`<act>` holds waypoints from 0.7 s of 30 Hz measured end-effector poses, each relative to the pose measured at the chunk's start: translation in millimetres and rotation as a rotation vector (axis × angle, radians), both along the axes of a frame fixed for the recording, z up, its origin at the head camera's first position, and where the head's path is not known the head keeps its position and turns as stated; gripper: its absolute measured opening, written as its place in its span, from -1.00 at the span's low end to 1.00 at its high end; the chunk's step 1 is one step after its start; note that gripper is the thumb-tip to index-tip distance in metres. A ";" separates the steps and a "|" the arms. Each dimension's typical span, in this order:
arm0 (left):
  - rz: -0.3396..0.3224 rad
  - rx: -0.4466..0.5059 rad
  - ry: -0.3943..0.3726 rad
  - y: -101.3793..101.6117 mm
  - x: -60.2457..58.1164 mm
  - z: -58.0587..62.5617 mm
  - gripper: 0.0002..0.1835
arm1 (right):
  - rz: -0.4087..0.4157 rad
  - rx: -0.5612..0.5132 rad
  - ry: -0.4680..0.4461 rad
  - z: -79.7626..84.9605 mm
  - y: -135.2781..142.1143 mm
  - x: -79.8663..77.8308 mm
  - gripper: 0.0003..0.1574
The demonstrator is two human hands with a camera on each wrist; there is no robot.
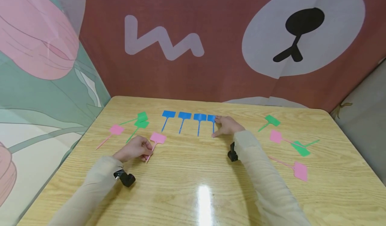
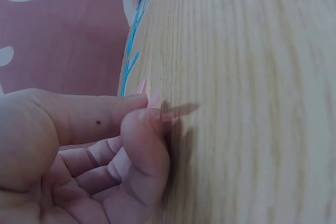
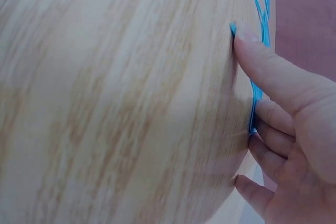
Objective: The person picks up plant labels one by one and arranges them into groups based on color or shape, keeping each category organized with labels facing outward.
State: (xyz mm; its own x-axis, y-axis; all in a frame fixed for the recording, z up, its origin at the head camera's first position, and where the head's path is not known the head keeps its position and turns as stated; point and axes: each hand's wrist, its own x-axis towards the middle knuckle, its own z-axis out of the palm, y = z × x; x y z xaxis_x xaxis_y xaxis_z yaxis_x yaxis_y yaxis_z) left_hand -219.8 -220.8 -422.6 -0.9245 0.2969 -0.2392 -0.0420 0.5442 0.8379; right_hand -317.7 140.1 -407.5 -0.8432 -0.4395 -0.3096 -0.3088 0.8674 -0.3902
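With the pink tag [image 1: 157, 138] pinched in left fingers [image 2: 144, 148], the rightmost blue tag [image 1: 211, 118] is best steadied flat by spread right fingers [image 3: 275, 118] touching it.

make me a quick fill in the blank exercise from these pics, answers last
The left hand pinches a tag coloured ____.
In the head view, the right hand touches the blue tag at the row's ____ end.
Counting that one, the row has ____ blue tags.

Missing words: pink; right; four
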 end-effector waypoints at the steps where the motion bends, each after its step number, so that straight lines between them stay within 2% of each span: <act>1: 0.001 -0.009 0.005 0.4 0.2 0.6 -0.92 | 0.001 0.000 0.000 0.4 0.1 0.0 0.08; 10: 0.002 -0.071 0.039 1.9 2.6 3.1 -0.92 | 0.009 0.005 0.001 2.3 -1.0 1.6 0.07; 16: 0.003 -0.066 0.064 0.5 4.2 6.7 -0.91 | 0.003 0.009 0.002 1.3 -1.0 0.8 0.06; 21: -0.004 -0.101 0.136 -4.8 2.3 5.9 -0.91 | 0.004 0.012 -0.001 0.9 0.1 0.6 0.07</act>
